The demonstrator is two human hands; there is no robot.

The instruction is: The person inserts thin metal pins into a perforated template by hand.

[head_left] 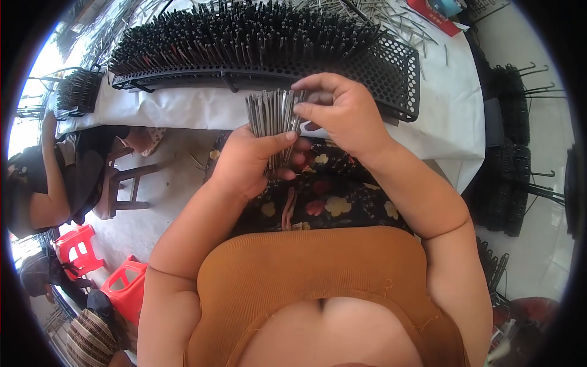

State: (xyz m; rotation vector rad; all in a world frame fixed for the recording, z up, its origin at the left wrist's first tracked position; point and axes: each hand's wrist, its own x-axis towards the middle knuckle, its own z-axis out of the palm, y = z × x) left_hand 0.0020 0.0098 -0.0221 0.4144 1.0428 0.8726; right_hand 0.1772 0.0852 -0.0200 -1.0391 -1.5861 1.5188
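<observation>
My left hand (pixel 247 159) is wrapped round a bundle of thin grey metal rods (pixel 268 113), held upright above my lap at the table's front edge. Its thumb lies across the front of the rods, and its fingertips show on the right side. From the right, my right hand (pixel 351 116) reaches to the bundle's upper right edge, thumb and fingers closed on rods there; how many is hidden. Just beyond both hands stands a long black perforated metal tray (pixel 411 82), packed with many upright dark rods (pixel 244 40).
A white cloth (pixel 452 128) covers the table, with loose rods (pixel 422 30) strewn behind the tray. A smaller filled rack (pixel 79 88) stands at the left. Other people sit on the left near red plastic stools (pixel 122 287). Black racks with hooks (pixel 510 122) line the right.
</observation>
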